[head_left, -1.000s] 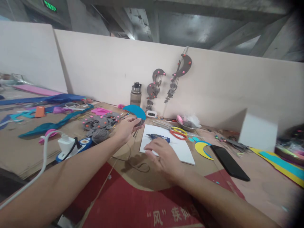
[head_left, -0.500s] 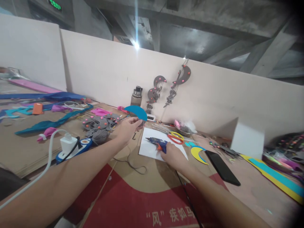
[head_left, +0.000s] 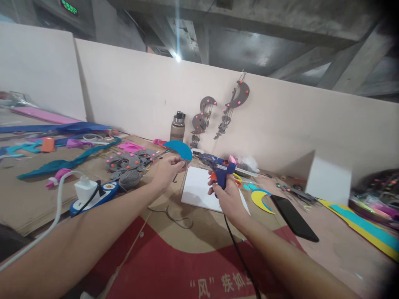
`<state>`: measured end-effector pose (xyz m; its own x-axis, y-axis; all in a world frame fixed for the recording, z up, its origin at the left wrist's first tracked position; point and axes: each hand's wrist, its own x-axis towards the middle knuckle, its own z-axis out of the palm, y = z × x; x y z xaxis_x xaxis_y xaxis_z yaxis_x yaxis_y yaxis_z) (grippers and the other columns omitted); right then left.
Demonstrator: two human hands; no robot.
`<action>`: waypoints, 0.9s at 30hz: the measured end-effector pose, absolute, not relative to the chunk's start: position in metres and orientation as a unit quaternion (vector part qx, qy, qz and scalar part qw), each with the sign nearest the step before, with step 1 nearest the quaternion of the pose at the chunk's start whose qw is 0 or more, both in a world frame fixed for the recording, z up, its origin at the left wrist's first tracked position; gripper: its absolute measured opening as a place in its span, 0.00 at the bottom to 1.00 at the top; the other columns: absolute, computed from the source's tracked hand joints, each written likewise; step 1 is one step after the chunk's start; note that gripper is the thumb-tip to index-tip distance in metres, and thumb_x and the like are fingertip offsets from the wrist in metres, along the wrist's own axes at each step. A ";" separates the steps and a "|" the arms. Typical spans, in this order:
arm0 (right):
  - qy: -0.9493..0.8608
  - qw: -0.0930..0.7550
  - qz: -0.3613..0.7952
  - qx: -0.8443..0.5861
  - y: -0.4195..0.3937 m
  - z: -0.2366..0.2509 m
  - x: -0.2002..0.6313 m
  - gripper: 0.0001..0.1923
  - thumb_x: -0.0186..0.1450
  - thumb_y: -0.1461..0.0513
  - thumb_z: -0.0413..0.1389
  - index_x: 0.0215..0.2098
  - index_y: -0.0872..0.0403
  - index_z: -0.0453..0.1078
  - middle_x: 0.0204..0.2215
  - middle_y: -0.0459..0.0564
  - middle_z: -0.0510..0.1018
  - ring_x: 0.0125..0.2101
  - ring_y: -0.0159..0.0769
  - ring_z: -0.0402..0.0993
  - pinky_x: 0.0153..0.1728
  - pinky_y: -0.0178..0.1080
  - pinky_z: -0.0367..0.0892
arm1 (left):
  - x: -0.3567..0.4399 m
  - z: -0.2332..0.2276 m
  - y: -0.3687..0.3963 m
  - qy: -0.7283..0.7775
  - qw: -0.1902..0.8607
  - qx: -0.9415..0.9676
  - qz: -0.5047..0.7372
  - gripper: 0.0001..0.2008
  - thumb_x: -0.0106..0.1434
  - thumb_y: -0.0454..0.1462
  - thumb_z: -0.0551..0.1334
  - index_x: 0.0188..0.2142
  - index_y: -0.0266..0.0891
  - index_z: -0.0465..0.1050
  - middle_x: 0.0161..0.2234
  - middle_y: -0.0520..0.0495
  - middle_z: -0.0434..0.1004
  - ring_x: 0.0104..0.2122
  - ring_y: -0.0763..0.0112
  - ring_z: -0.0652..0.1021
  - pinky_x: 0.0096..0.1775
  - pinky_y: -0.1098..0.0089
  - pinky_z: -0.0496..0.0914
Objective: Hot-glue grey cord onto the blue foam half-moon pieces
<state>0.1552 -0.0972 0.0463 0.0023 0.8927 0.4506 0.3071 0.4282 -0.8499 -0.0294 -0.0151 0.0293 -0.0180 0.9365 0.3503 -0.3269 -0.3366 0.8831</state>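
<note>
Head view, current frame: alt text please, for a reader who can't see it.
The right hand holds a blue hot glue gun lifted above a white sheet, nozzle aimed at a blue foam semicircle pinched in the left hand. Felt cutouts, a phone and a yellow crescent lie on the worktable.

Grey water bottle point(head_left: 177, 126) by the wall, black phone point(head_left: 294, 217) on the table, white charger point(head_left: 84, 188) left
</note>
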 end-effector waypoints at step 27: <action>-0.736 0.421 0.175 -0.501 -0.100 0.034 0.151 0.12 0.64 0.58 0.48 0.42 0.56 0.63 0.33 0.52 0.72 0.31 0.35 0.67 0.31 0.37 0.61 | -0.014 0.034 -0.030 0.400 0.487 0.500 0.594 0.01 0.48 0.31 0.64 0.24 0.35 0.73 0.25 0.49 0.76 0.26 0.74 0.76 0.38 0.68 0.73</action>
<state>0.1514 -0.0995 0.0335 -0.1437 0.8844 0.4440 0.5894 0.4369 -0.6795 -0.0136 -0.0302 0.0340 -0.0255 0.9783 0.2056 -0.1782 -0.2068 0.9620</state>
